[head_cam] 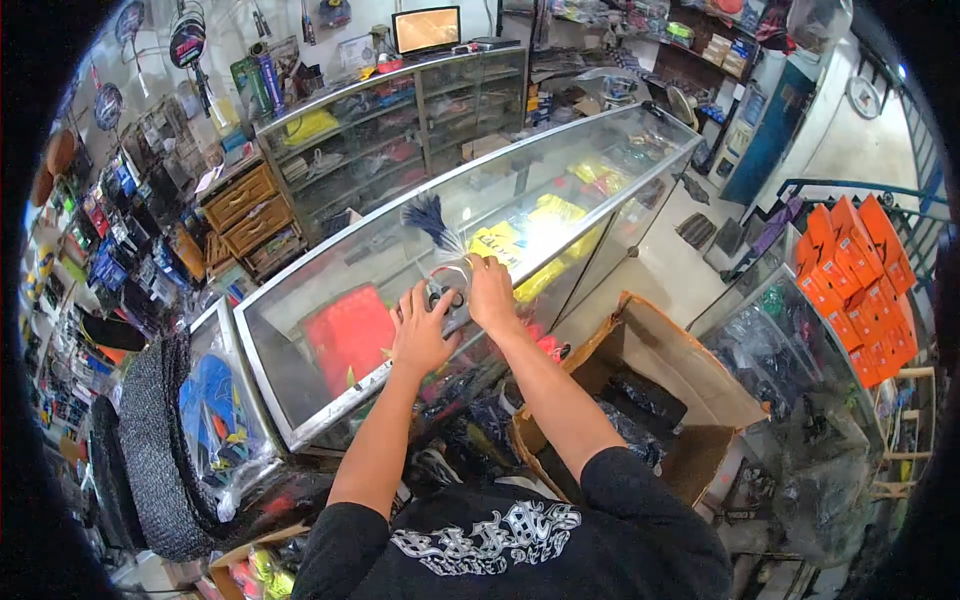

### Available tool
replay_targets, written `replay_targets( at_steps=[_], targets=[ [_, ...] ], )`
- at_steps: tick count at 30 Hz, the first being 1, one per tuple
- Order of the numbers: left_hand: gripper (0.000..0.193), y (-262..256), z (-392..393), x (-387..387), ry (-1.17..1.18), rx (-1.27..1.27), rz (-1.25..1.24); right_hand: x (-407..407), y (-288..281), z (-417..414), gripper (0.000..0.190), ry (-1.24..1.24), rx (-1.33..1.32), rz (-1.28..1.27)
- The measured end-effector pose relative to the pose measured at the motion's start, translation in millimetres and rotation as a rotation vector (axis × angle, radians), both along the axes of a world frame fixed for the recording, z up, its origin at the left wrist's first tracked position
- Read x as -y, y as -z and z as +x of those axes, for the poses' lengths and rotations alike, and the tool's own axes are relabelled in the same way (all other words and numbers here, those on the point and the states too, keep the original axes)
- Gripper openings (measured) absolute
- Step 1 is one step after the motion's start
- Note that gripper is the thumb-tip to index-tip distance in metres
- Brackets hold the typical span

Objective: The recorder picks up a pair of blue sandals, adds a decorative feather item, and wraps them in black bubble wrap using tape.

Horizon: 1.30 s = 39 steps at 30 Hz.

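Both hands are over a glass display case point(360, 255) with a metal frame. My left hand point(421, 328) rests spread on a small grey item on the glass, beside the dark finger loops of what looks like scissors point(448, 298). My right hand point(491, 292), fingers bent down, is at the lower end of a bundle of strands point(431, 221), dark blue at the top and whitish below; its fingertips seem closed on the whitish part. A thin red and white cord point(450, 268) curves between the hands. Under the glass lie a red packet point(351, 334) and yellow packets point(555, 214).
An open cardboard box point(675, 360) stands right of my right arm. Orange boxes point(855, 292) are stacked at the far right. A black textured roll point(154, 442) stands at left. Behind the case are glass-fronted shelves point(405, 105) with a monitor point(427, 30) on top.
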<state>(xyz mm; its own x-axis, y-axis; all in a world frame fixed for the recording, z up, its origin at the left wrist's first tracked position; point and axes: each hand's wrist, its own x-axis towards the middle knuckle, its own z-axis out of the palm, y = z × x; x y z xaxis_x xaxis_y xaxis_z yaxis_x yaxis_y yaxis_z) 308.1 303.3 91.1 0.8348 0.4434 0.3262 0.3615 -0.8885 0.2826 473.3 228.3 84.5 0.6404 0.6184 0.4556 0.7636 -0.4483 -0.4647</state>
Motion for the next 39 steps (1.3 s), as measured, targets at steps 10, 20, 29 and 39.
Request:
replay_targets(
  at_steps=[10,20,29,39],
  targets=[
    [0.087,1,1,-6,-0.031,0.025,-0.045,-5,-22,-13,0.045,0.006,0.095,-0.058],
    [0.054,-23,-86,1,-0.291,0.772,-0.142,-32,-59,-136,0.032,-0.357,-0.039,0.294],
    [0.041,-86,-269,19,-0.554,0.910,-0.022,-67,-95,-295,0.024,-0.946,-0.516,0.414],
    [0.035,-51,-442,19,-1.100,1.073,0.029,-79,-102,-457,0.023,-1.401,-0.555,0.336]
  ],
)
